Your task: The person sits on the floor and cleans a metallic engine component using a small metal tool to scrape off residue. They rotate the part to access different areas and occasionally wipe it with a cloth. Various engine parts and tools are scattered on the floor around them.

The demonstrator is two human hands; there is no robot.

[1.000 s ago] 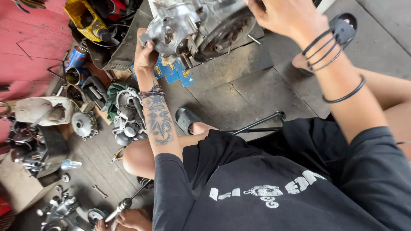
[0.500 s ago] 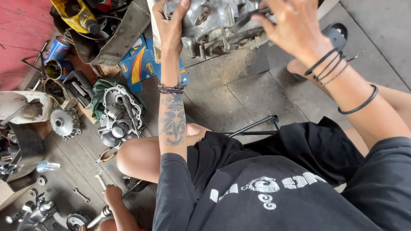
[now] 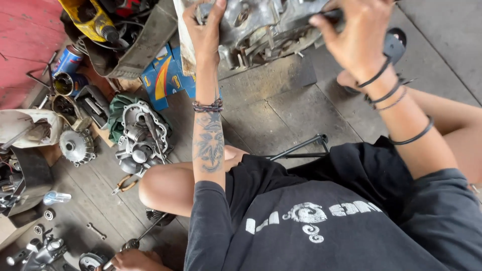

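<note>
Head view, looking straight down: the engine case (image 3: 261, 25) sits at the top of the frame, a grimy silver casting propped on the dark floor slabs (image 3: 281, 110), and both of the person's hands are on it. The left hand (image 3: 203, 30) is wrapped tight around the case's left edge, thumb over the top, fingers closed on the metal. The right hand (image 3: 354, 37) is on the case's right side, fingers curled over a dark part there; what exactly it grips I cannot tell, since the fingers cover it.

Left of the case lie blue and yellow cartons (image 3: 168, 75), and further left of them a second, opened engine half (image 3: 140, 133) on a green rag. Pliers (image 3: 123, 184) lie below that engine half, a small spanner (image 3: 95, 230) lower still. A black metal stand (image 3: 301, 148) lies on the floor below the case, beside the person's knee. Another person's hand (image 3: 133, 260), well below the case at the bottom edge, holds a long tool (image 3: 145, 233).

To handle this well, I'd judge the left hand should hold firm as the anchor so the heavy casting can't tip off its propped edge, while the right works in small, controlled moves, fingers clear of the sharp studs (image 3: 251, 50) and fins along the case's lower face
</note>
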